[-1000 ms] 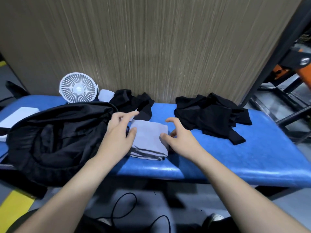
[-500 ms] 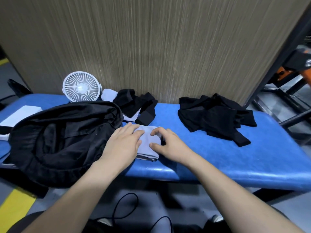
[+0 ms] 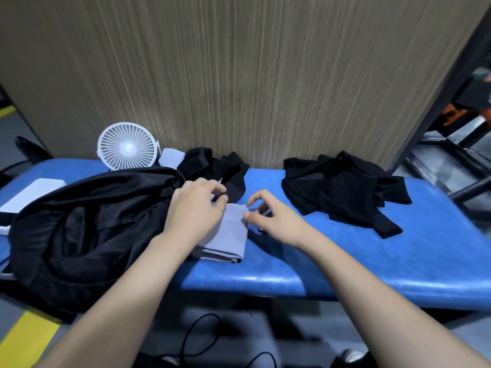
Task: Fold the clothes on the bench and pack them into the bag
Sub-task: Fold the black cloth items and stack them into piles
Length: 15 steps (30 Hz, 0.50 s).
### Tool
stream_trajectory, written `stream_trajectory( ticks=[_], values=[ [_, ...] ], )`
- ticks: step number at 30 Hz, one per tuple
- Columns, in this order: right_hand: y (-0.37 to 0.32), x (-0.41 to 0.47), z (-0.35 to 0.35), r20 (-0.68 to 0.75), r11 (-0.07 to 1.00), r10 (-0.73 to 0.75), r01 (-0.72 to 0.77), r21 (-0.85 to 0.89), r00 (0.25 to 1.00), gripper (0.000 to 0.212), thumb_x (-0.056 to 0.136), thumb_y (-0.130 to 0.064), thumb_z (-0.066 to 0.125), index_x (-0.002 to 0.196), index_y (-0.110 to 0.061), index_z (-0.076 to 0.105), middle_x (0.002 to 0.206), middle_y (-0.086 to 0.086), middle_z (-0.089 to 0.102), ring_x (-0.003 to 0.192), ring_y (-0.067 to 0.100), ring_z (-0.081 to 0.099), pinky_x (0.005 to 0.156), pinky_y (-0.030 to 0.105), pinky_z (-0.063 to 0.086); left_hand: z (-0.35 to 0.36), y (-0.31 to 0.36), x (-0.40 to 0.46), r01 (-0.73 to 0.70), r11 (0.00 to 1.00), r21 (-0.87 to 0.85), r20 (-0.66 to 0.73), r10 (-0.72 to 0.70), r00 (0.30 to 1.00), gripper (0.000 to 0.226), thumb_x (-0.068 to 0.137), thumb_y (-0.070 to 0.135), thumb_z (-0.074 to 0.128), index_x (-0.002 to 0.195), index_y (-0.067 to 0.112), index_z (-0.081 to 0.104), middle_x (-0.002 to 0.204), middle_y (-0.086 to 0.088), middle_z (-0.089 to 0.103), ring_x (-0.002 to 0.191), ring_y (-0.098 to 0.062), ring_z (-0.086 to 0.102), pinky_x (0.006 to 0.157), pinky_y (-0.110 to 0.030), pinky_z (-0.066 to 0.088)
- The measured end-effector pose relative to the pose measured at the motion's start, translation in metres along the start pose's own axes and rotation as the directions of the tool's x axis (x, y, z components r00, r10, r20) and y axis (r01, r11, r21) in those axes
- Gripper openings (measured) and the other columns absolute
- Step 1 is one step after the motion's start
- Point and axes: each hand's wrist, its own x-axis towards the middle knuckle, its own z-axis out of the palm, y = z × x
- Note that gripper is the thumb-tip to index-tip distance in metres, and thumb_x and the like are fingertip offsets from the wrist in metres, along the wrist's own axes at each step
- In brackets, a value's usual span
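Two hands (image 3: 196,211) (image 3: 271,219), grey fold (image 3: 228,235) between

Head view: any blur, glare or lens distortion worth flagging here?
Head view: the wood-grain panel streaks with motion blur; glare lies along the blue bench front edge; the wide-angle lens bows the bench; both hands and the grey folded cloth stay readable.

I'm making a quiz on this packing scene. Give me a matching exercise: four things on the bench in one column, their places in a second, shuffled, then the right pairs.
Things:
1. white fan
2. black bag
3. folded grey garment
4. black clothes pile

Places:
A. between the left hand and right hand
B. right part of the blue bench
C. left end of the bench, mouth open
D. at the back, by the wooden panel

Pairs: 1-D, 2-C, 3-A, 4-B
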Motion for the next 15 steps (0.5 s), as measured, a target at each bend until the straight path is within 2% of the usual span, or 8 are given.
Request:
stream_trajectory(
  ticks=[2, 5, 7, 11, 13, 15],
  values=[
    [0.004, 0.007, -0.009, -0.075, 1.000, 0.017, -0.018, -0.014, 0.997, 0.019, 0.092, -0.035, 0.064, 0.102, -0.024, 0.054, 0.087, 0.015, 0.066, 0.065, 0.014, 0.054, 0.069, 0.031, 0.047, 0.001, 0.007, 0.019, 0.081, 0.997, -0.016, 0.032, -0.080, 0.996, 0.022, 0.091, 0.032, 0.059, 0.110, 0.025, 0.068, 0.106, 0.006, 0.066, 0.106, -0.021, 0.059, 0.095, -0.041, 0.045],
    [0.015, 0.021, -0.014, -0.159, 0.998, 0.036, -0.043, -0.042, 0.987, 0.019, 0.092, -0.035, 0.063, 0.104, -0.022, 0.055, 0.081, 0.002, 0.061, 0.067, 0.014, 0.052, 0.077, 0.037, 0.051, 0.011, 0.017, 0.050, 0.157, 0.979, 0.129, 0.209, -0.181, 0.961, 0.031, 0.090, 0.037, 0.061, 0.114, 0.018, 0.066, 0.111, 0.001, 0.067, 0.108, -0.023, 0.061, 0.088, -0.039, 0.051],
    [0.023, 0.031, -0.013, -0.190, 0.996, 0.057, -0.068, -0.051, 0.980, 0.019, 0.090, -0.037, 0.064, 0.103, -0.026, 0.056, 0.079, -0.004, 0.061, 0.076, 0.016, 0.056, 0.085, 0.044, 0.052, 0.021, 0.023, 0.068, 0.158, 0.964, 0.214, 0.270, -0.214, 0.939, 0.034, 0.089, 0.040, 0.062, 0.113, 0.016, 0.065, 0.109, 0.000, 0.069, 0.104, -0.023, 0.062, 0.079, -0.034, 0.051],
    [0.026, 0.045, -0.009, -0.209, 0.998, 0.049, -0.058, -0.037, 0.977, 0.021, 0.086, -0.040, 0.063, 0.104, -0.032, 0.056, 0.077, -0.006, 0.062, 0.086, 0.018, 0.059, 0.089, 0.046, 0.051, 0.044, 0.030, 0.093, 0.133, 0.927, 0.349, 0.297, -0.245, 0.923, 0.045, 0.084, 0.054, 0.065, 0.112, 0.019, 0.060, 0.109, 0.000, 0.068, 0.101, -0.022, 0.064, 0.069, -0.030, 0.044],
    [0.027, 0.049, -0.006, -0.211, 0.998, 0.045, -0.054, -0.036, 0.976, 0.023, 0.088, -0.038, 0.064, 0.108, -0.029, 0.057, 0.081, -0.005, 0.061, 0.091, 0.020, 0.060, 0.090, 0.045, 0.050, 0.054, 0.033, 0.101, 0.131, 0.904, 0.408, 0.275, -0.259, 0.926, 0.047, 0.082, 0.060, 0.064, 0.102, 0.017, 0.062, 0.101, -0.001, 0.068, 0.096, -0.023, 0.065, 0.067, -0.030, 0.042],
    [0.029, 0.052, -0.006, -0.204, 0.997, 0.075, -0.078, -0.006, 0.976, 0.027, 0.090, -0.038, 0.063, 0.114, -0.026, 0.056, 0.086, -0.004, 0.062, 0.098, 0.021, 0.060, 0.089, 0.040, 0.049, 0.062, 0.035, 0.107, 0.117, 0.895, 0.431, 0.258, -0.246, 0.934, 0.038, 0.082, 0.054, 0.066, 0.091, 0.017, 0.062, 0.095, -0.001, 0.069, 0.091, -0.023, 0.065, 0.066, -0.030, 0.042]
  ],
)
